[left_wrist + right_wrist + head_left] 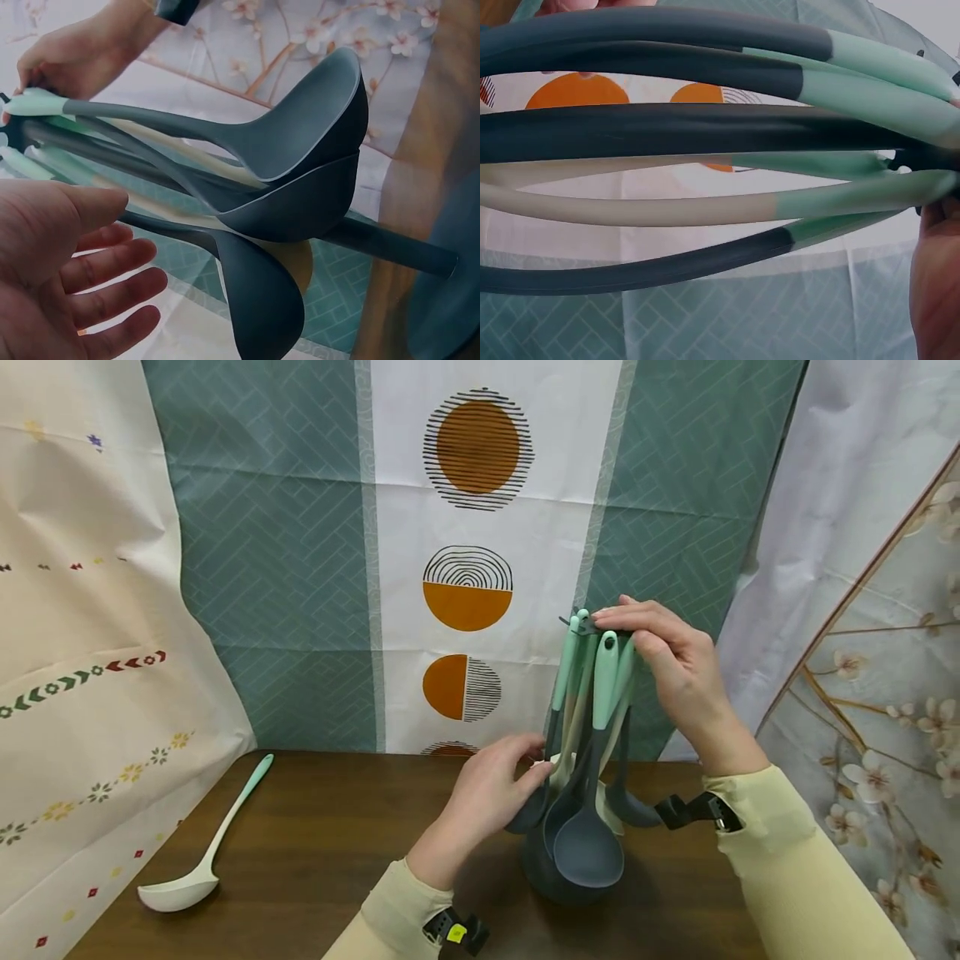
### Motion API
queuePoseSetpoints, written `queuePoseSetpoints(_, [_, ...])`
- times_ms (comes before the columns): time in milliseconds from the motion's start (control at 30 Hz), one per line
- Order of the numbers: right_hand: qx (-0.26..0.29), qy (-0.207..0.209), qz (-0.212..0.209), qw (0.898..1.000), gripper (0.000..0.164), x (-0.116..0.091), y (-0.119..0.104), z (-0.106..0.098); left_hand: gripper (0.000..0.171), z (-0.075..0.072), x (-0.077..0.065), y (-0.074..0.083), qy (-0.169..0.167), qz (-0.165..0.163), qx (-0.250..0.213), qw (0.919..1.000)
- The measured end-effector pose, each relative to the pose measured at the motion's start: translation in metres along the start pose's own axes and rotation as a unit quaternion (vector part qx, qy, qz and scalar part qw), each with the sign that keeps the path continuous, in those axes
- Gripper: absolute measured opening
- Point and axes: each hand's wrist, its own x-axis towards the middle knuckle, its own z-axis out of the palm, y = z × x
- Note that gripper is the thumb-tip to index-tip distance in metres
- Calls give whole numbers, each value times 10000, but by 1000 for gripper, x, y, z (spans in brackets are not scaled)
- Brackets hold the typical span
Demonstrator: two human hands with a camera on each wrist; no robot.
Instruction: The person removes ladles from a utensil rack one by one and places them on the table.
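A utensil stand (558,890) with a dark round base carries several hanging utensils, their mint-green handles gathered at the top. One dark grey ladle (588,850) hangs at the front, its bowl low over the base. My right hand (682,672) grips the stand's top, fingers laid across the hub. My left hand (487,787) is beside the stand's left side. In the left wrist view its fingers are spread and relaxed, the thumb close to the stem of another dark ladle (266,296). Dark and cream stems cross the right wrist view, including a cream stem (630,210).
A cream ladle (180,889) with a mint handle lies on the brown wooden table (337,852), far to the left. Behind the table hangs a green and white patterned cloth (285,635). Flowered cloth (870,760) covers the right side, near my right forearm.
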Motion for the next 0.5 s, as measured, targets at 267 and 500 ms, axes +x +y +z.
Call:
queuePoseSetpoints(267, [-802,294,689,9940,33,-3,-19,11,20,3,-3,1,-18,79,-42,10000])
queuePoseSetpoints(500, [-2706,725,494,9587,41,-2,-39,23,16,3,-2,4,-103,36,-56,9999])
